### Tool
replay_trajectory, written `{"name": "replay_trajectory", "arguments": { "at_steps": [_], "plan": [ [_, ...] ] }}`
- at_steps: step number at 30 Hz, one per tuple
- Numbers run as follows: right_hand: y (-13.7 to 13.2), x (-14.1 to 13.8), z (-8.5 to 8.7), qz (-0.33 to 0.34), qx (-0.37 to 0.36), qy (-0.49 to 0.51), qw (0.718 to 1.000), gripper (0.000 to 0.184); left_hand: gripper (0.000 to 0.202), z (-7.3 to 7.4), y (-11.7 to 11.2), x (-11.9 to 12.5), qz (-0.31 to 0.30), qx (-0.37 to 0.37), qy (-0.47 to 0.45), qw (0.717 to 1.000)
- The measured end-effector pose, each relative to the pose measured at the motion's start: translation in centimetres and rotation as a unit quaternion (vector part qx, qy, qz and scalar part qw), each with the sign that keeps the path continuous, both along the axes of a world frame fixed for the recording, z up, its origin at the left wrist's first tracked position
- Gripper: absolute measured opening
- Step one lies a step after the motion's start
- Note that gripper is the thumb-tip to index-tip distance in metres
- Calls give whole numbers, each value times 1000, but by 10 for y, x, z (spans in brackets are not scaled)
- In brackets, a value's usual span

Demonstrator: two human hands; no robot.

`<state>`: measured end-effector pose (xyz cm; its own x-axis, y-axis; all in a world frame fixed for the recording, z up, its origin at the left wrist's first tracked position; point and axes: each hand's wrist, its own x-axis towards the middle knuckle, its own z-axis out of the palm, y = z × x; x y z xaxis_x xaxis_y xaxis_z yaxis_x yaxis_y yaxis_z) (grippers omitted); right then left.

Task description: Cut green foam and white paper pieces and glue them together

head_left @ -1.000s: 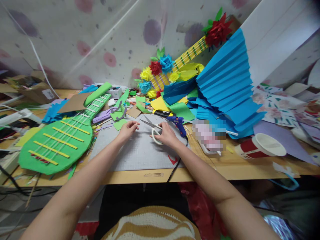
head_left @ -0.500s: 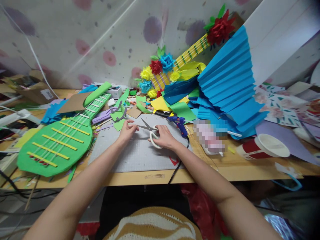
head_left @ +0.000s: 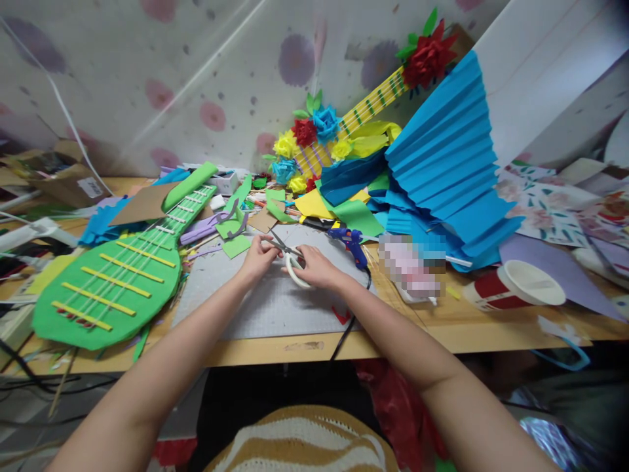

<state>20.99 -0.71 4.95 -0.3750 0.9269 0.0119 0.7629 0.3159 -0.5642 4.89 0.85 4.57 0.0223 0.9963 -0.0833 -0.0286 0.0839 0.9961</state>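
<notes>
My right hand [head_left: 317, 267] is closed round the white handles of a pair of scissors [head_left: 281, 245], held over the grey cutting mat [head_left: 275, 314]. The dark blades point left and a little away from me, spread apart. Close by the blades is my left hand [head_left: 260, 257], its thumb and fingers pinched together. Whatever sits between those fingers is too small to make out. To the right of the scissors, a blue hot glue gun [head_left: 351, 244] lies at the mat's far right corner, its black cord running towards the table's front edge.
At the left lies a green paper guitar [head_left: 111, 282] with yellow strips. Behind, a yellow guitar [head_left: 373, 105] with paper flowers leans at the wall, beside pleated blue paper [head_left: 447, 157]. Paper scraps [head_left: 236, 246] litter the mat's far edge. A paper cup [head_left: 514, 286] stands at the right.
My left hand has moved slightly right, closer to the scissors, and its fingers have drawn together. The scissors and my right hand have shifted slightly left.
</notes>
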Motion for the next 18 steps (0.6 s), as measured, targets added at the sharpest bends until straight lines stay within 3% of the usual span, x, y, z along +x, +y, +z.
{"name": "replay_trajectory", "arguments": {
  "at_steps": [7,13,18],
  "plan": [
    [1,-3,7,7,-27,-11,1000,44,35,-5,5,-2,-7,19,-11,1000],
    [5,-7,22,-32,-143,-51,988,38,32,-4,7,-2,-12,-8,27,1000],
    [16,-16,32,15,-262,-38,964,19,29,1,10,0,7,-62,91,994]
  ]
}}
